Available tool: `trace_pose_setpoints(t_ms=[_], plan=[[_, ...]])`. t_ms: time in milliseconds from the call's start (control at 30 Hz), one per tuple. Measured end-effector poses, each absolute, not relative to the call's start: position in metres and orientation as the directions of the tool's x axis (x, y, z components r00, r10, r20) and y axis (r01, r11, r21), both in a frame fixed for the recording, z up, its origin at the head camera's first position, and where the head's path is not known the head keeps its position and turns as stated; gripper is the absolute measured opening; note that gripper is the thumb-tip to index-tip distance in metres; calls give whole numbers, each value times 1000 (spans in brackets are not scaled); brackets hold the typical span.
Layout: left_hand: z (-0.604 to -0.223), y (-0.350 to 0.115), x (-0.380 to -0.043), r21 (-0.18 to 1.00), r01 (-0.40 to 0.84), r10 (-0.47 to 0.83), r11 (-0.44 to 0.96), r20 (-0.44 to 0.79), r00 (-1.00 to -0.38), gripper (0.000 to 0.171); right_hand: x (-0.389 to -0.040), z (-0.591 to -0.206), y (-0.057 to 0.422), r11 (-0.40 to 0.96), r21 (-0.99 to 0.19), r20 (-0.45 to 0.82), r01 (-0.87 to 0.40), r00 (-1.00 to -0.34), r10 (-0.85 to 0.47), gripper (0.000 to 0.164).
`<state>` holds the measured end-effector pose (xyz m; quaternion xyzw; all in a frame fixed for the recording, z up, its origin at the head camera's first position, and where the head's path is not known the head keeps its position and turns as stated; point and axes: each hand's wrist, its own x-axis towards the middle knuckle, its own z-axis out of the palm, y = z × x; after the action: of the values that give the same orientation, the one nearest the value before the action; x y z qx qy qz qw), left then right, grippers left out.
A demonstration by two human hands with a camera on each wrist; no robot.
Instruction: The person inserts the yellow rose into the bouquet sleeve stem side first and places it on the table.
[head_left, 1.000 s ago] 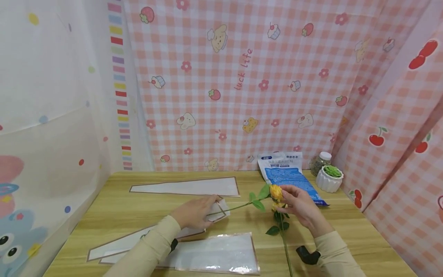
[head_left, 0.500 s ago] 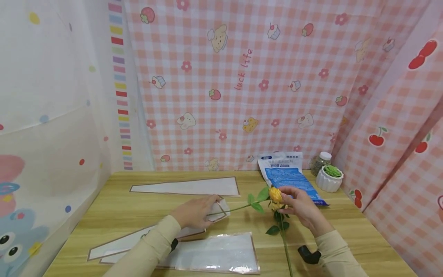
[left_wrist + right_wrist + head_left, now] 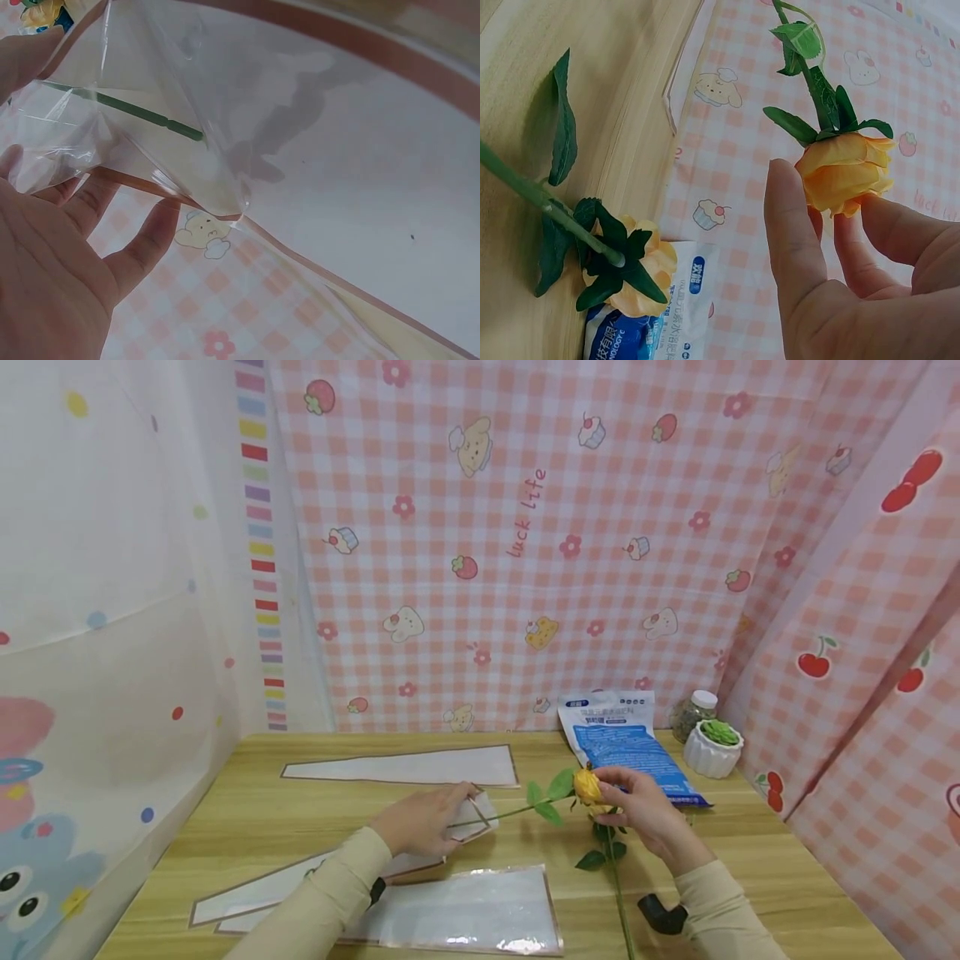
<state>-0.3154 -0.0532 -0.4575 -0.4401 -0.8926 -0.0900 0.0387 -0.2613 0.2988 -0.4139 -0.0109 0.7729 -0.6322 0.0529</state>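
My left hand (image 3: pixel 423 818) grips a clear flower sleeve (image 3: pixel 360 165) with a brown border near its mouth. Inside the sleeve's plastic lies the cut end of a green stem (image 3: pixel 142 112), as the left wrist view shows. That stem belongs to a yellow rose (image 3: pixel 587 785) stretched level to the right, with green leaves (image 3: pixel 547 797) below the bloom. My right hand (image 3: pixel 648 810) holds the bloom between thumb and fingers. Under it, a second yellow rose (image 3: pixel 656 259) lies on the table, its stem (image 3: pixel 621 902) pointing toward me.
Flat sleeves lie on the table: one at the back (image 3: pixel 420 766) and a shiny one (image 3: pixel 480 910) at the front. A blue and white bag (image 3: pixel 626 747), a lidded jar (image 3: pixel 692 714) and a white succulent pot (image 3: pixel 712 752) stand at the back right.
The rose and my right hand have shifted slightly left and down, toward the sleeve. My left hand stays where it was.
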Motion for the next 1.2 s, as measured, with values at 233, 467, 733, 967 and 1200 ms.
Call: trace_pose_setpoints(t_ms=[233, 467, 733, 967, 1200], plan=[[-457, -52, -316, 136, 789, 777, 599, 141, -614, 68, -261, -414, 296, 209, -977, -68, 47, -993, -94, 37], [-456, -50, -316, 126, 799, 785, 589, 147, -602, 67, -261, -414, 292, 202, -978, -72, 52, -993, -97, 36], [-458, -49, -317, 119, 800, 787, 588, 145, -600, 67, -262, -416, 290, 213, -976, -73, 48, -991, -110, 37], [-459, -50, -317, 121, 801, 788, 587, 141, -599, 69, -262, -416, 287, 215, -975, -90, 65, -990, -110, 36], [-460, -51, -317, 125, 800, 789, 586, 138, -599, 69, -262, -415, 283, 217, -974, -89, 63, -990, -112, 36]])
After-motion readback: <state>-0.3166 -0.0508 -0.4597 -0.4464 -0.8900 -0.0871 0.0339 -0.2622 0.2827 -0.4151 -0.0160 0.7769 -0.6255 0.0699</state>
